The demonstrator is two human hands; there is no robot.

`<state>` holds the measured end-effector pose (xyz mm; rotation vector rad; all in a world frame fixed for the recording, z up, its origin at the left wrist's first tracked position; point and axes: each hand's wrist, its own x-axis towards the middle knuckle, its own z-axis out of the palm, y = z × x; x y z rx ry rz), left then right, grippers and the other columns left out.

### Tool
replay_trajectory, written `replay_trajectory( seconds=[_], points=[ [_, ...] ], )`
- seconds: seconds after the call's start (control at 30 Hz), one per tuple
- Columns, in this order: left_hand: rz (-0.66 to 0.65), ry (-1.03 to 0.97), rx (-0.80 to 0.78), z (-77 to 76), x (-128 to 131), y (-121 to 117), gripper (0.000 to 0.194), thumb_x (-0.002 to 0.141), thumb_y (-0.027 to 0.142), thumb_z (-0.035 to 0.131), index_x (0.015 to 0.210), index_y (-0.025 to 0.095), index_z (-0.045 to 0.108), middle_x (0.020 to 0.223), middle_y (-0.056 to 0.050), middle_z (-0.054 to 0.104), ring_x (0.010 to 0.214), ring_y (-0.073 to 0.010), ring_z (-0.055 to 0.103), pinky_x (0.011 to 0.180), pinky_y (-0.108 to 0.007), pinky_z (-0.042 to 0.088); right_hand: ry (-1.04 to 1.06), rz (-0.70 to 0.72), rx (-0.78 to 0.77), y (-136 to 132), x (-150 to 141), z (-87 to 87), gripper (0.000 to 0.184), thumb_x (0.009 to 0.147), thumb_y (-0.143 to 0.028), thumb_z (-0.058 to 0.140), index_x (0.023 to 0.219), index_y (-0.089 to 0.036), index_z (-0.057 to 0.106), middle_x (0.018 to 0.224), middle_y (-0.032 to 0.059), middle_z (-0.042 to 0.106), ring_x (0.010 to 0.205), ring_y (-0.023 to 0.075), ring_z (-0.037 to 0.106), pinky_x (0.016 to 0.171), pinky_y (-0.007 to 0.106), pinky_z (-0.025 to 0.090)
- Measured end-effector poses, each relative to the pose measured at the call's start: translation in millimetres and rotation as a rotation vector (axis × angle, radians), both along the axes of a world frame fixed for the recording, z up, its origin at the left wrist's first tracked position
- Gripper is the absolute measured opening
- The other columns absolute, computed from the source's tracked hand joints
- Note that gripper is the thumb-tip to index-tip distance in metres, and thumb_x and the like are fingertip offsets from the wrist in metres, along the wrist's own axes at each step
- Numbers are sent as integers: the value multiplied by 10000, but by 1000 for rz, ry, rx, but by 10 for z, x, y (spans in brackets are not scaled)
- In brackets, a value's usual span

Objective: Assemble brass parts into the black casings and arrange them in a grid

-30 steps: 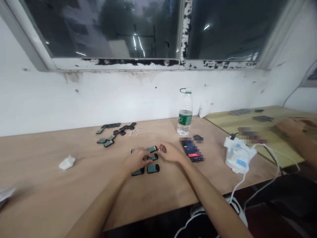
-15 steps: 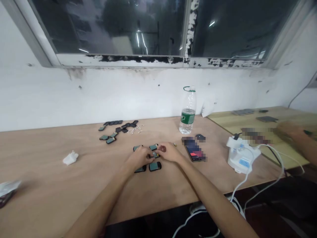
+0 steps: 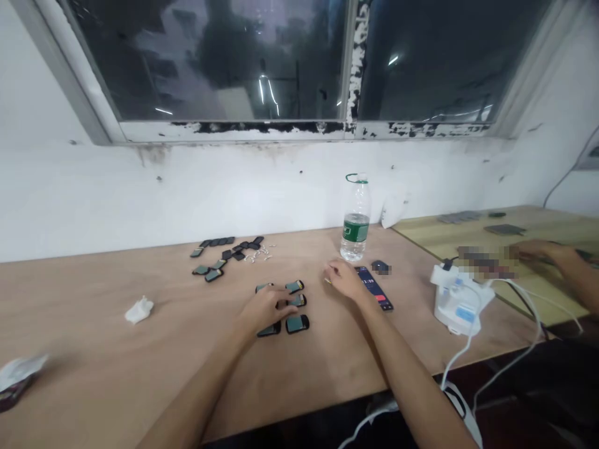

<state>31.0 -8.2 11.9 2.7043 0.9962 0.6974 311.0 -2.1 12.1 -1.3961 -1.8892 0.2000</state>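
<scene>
Over a cluster of small dark-edged modules with grey-green faces rests my left hand (image 3: 266,307), its thumb and fingers apart. The fingertips are at the middle right module (image 3: 296,300); whether they press on it is hard to see. Nearer me lies another module (image 3: 297,323), and a further one (image 3: 294,286) sits behind the fingers. My left hand partly covers the modules on the left. Beside the phone (image 3: 374,290), my right hand (image 3: 344,279) has its fingers curled together at a small yellow piece (image 3: 327,281), which seems pinched in the fingertips.
More modules (image 3: 214,275) and black cases (image 3: 238,249) lie farther back, by small white pieces (image 3: 257,254). A water bottle (image 3: 355,234) stands near the wall. Crumpled tissue (image 3: 139,310) lies left. A white power strip (image 3: 456,305) with cables is right, beyond it a co-worker's hand (image 3: 538,251).
My right hand has moved right, from the middle module to the small yellow piece beside the phone. My left hand stays over the modules, its fingers spread wider. The view has tilted up slightly.
</scene>
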Motion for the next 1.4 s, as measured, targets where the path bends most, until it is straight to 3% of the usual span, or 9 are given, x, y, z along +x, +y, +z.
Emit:
replay_trajectory(
  seconds=[0.2, 0.33, 0.47, 0.63, 0.77, 0.9, 1.07, 1.17, 1.4],
  points=[
    [-24, -11, 21, 70, -377, -172, 281, 997, 452, 601, 927, 268, 802, 985, -52, 769, 1003, -237, 703, 903, -343, 571, -73, 19, -147, 63, 191, -120, 96, 840, -152, 673, 811, -161, 765, 918, 94, 729, 883, 232, 636, 874, 332, 475],
    [-37, 89, -60, 49, -553, -355, 215, 973, 409, 644, 1021, 265, 796, 1061, -60, 756, 960, -235, 715, 838, -345, 598, -89, 21, -124, 48, 120, -112, 82, 818, -134, 712, 751, -165, 751, 897, 97, 707, 905, 246, 609, 889, 349, 467],
    [-29, 123, -89, 16, -625, -482, 183, 935, 373, 696, 1033, 249, 789, 1126, -73, 735, 969, -245, 722, 870, -373, 606, -97, 129, -119, 1, 30, -75, 120, 788, -70, 700, 726, -172, 711, 825, 60, 694, 869, 218, 590, 841, 319, 458],
    [22, 109, -101, 0, -702, -553, 230, 918, 345, 716, 1134, 306, 786, 1240, -59, 738, 1083, -269, 721, 972, -412, 597, -26, 273, -233, -59, -77, -96, 189, 787, -58, 655, 917, -166, 739, 846, 42, 720, 737, 168, 617, 700, 261, 470],
    [60, 104, -92, 62, -673, -566, 210, 885, 369, 741, 1065, 282, 803, 1144, -56, 781, 963, -264, 756, 882, -391, 633, -12, 345, -227, -96, -142, -73, 210, 848, -132, 638, 1004, -187, 767, 954, 65, 762, 812, 194, 652, 764, 293, 501],
    [98, 12, 13, 135, -551, -472, 190, 860, 349, 754, 1027, 266, 789, 1081, -64, 782, 925, -265, 757, 841, -376, 634, 171, 375, -139, -151, -276, -14, 169, 917, -222, 608, 995, -180, 752, 998, 76, 766, 896, 210, 664, 836, 319, 517],
    [6, -29, 143, 107, -360, -212, 137, 898, 276, 712, 1019, 239, 763, 1098, -72, 749, 970, -234, 743, 874, -340, 614, 448, 401, -80, -265, -590, -2, 137, 909, -301, 661, 912, -175, 716, 855, 49, 739, 781, 177, 659, 723, 275, 514],
    [-49, -31, 205, 56, -257, -114, 147, 907, 216, 678, 1023, 234, 765, 1102, -70, 743, 967, -223, 740, 876, -330, 609, 474, 379, -22, -312, -724, -18, 145, 906, -315, 672, 893, -179, 721, 826, 44, 727, 739, 167, 640, 678, 266, 504],
    [-36, -95, 258, 18, -193, -123, 190, 901, 187, 664, 1039, 255, 775, 1105, -56, 747, 976, -217, 738, 882, -328, 617, 451, 393, 6, -259, -763, -131, 173, 918, -343, 678, 922, -197, 772, 871, 64, 727, 775, 178, 651, 684, 280, 527]
  ],
)
